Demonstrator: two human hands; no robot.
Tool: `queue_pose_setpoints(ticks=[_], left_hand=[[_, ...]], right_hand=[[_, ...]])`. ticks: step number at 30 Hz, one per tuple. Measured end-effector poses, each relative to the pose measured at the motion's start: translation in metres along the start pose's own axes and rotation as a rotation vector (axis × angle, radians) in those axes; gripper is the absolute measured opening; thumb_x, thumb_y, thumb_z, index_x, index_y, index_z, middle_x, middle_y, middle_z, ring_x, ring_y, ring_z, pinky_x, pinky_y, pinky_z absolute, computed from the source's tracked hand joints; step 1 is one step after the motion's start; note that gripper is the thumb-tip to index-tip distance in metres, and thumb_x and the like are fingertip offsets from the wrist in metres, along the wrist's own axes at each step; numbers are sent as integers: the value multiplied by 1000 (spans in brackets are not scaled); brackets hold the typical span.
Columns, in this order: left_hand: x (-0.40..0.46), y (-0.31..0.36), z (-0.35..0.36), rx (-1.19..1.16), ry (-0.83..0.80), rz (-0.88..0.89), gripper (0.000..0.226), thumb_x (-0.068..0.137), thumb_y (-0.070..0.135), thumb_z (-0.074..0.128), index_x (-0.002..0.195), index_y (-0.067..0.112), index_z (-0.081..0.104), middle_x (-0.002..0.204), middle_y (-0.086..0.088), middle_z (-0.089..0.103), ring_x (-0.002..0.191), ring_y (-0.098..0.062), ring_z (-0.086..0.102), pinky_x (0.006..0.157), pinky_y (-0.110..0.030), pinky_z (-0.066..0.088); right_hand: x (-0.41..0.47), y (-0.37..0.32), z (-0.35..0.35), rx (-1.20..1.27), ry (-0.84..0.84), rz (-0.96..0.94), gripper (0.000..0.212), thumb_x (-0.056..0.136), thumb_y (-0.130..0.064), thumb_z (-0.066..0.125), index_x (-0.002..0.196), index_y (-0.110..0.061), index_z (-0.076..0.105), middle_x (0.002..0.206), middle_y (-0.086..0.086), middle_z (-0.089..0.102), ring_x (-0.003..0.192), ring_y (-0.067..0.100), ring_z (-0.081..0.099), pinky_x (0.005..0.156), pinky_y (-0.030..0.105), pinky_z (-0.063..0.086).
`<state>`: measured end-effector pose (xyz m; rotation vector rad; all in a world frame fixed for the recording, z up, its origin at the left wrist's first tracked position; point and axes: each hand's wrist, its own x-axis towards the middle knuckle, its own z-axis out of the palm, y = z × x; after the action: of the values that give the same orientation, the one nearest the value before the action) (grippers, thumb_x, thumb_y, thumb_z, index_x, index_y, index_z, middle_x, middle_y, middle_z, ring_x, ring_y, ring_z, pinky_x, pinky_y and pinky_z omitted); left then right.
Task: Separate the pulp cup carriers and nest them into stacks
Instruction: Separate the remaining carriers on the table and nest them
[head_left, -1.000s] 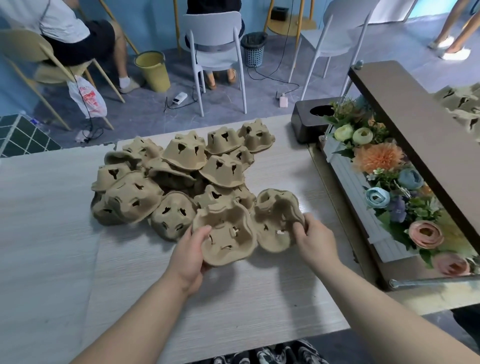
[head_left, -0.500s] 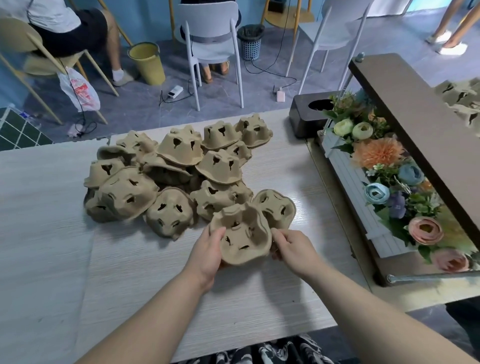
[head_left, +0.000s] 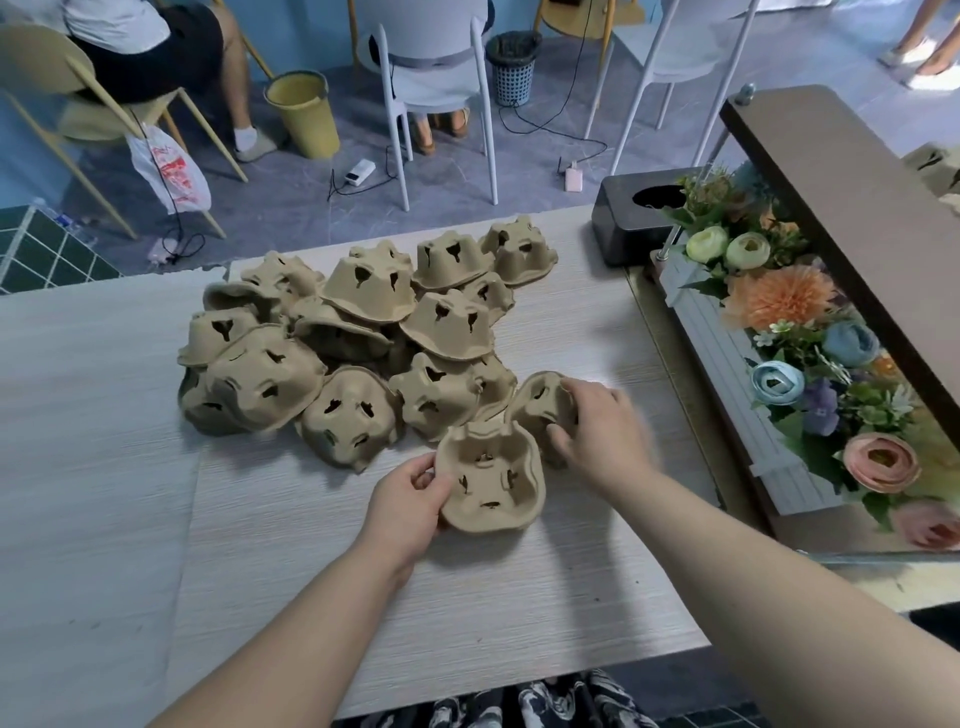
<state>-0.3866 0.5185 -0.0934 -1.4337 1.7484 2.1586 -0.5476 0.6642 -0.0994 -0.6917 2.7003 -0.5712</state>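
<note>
A loose heap of several brown pulp cup carriers (head_left: 358, 332) lies on the pale wooden table (head_left: 104, 467), most of them upside down. One carrier (head_left: 491, 480) sits open side up at the near edge of the heap; my left hand (head_left: 410, 501) grips its left rim. Behind it to the right lies a second carrier (head_left: 537, 402), also open side up. My right hand (head_left: 597, 423) reaches over it, blurred, with fingers curled on its right rim.
A planter of artificial flowers (head_left: 795, 332) and a brown board (head_left: 841, 208) run along the table's right edge, with a dark tissue box (head_left: 623, 218) at the far right corner. Chairs, a yellow bucket (head_left: 304, 111) and seated people are on the floor beyond.
My right hand let go of the near carrier and moved back and right onto the second carrier. My left hand kept its hold on the near carrier, which stayed at the heap's front.
</note>
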Motion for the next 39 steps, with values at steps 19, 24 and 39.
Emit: queue_pose_setpoints(ticks=[19,24,39], left_hand=[[0,-4,-5,-29,95,-2,22,97,7,57,114,18,63,105,-5,72,94,-22,69,67,-34,57],[-2,-7,-10,-61,129,2,20,96,4,56,113,12,63,100,-7,72,84,-18,70,62,-34,58],[-6,-5,3,-67,105,6,21,98,8,56,116,15,61,103,-5,72,91,-22,70,75,-41,58]], right_hand=[[-30,38,-10,-57,-266,-252,77,70,-56,70,138,-32,43,150,-13,32,126,14,45,94,30,43],[-34,44,-9,-65,-123,-116,55,78,-46,66,127,-24,53,120,-6,54,104,17,56,80,29,45],[-19,41,-18,691,60,513,11,79,-26,62,72,-21,70,72,4,71,73,26,67,79,49,56]])
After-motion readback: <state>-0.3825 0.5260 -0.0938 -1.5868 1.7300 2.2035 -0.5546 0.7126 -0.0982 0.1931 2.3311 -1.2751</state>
